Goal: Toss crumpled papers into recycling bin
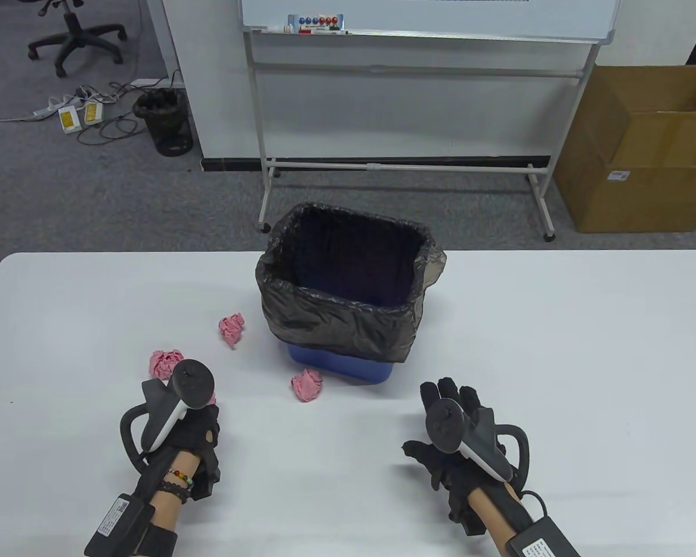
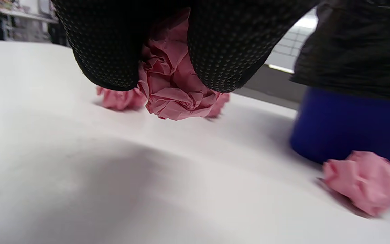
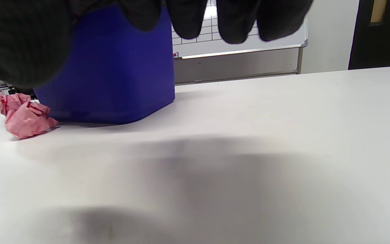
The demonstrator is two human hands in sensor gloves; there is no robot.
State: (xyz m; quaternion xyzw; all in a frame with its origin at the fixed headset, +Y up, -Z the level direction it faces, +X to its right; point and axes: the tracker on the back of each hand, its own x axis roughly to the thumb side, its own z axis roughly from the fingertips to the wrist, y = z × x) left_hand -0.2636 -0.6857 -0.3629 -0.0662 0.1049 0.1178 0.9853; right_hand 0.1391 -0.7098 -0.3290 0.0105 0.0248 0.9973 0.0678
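A blue recycling bin (image 1: 356,366) lined with a black bag (image 1: 336,325) stands on the white table (image 1: 557,348). Three crumpled pink papers lie to its left and front: one (image 1: 232,329), one (image 1: 163,362) and one (image 1: 306,384). My left hand (image 1: 200,403) grips a further pink paper (image 2: 174,91) between its fingers (image 2: 107,51), close to the table top. The bin (image 2: 344,125) and the paper in front of it (image 2: 367,181) show at that view's right. My right hand (image 1: 449,400) is open and empty, fingers spread over the table right of the bin. Its wrist view shows the bin (image 3: 113,74) and one paper (image 3: 25,115).
Beyond the table's far edge stand a whiteboard on a wheeled frame (image 1: 406,162), a cardboard box (image 1: 644,151) at the right, and a black mesh bin (image 1: 165,122) with cables on the floor at the left.
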